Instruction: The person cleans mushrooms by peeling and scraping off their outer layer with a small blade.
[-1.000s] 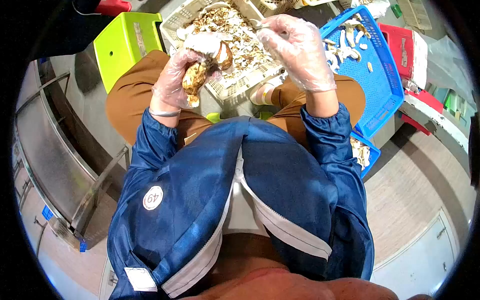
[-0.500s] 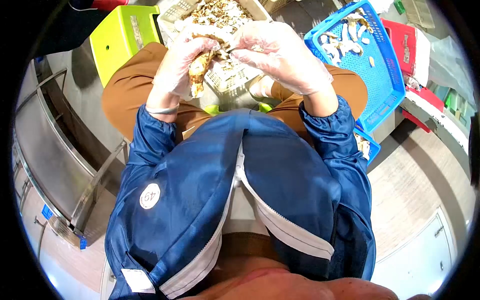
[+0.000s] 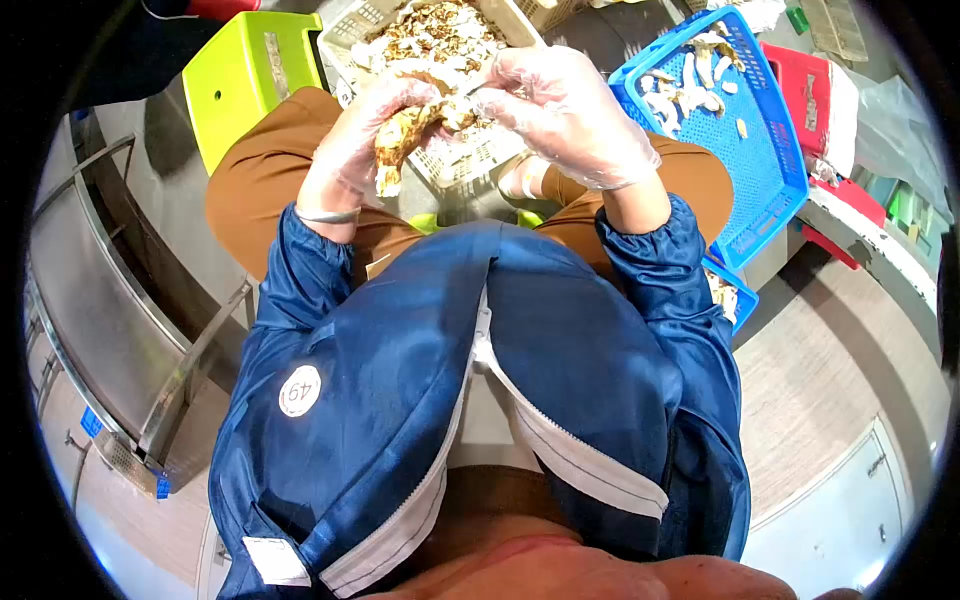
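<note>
In a clear plastic glove, my left hand (image 3: pixel 358 135) is closed around a brownish, dirt-stained mushroom (image 3: pixel 394 150), whose pale end points down. My right hand (image 3: pixel 572 115), gloved too, is pinched at the mushroom's upper end. A thin dark edge shows between its fingertips, too small to name. Below both hands stands a cream plastic basket (image 3: pixel 452 168) holding brown and white mushroom scraps (image 3: pixel 440 35).
To the right, a blue basket (image 3: pixel 745 205) holds several pale mushroom pieces (image 3: pixel 690 97); a smaller blue container (image 3: pixel 744 300) sits below it. A lime-green stool (image 3: pixel 232 85) and metal frame (image 3: pixel 185 385) are left, a red stool (image 3: pixel 800 95) far right.
My right hand has shifted slightly and turned at the mushroom's upper end. The left hand keeps its hold, moving only a little.
</note>
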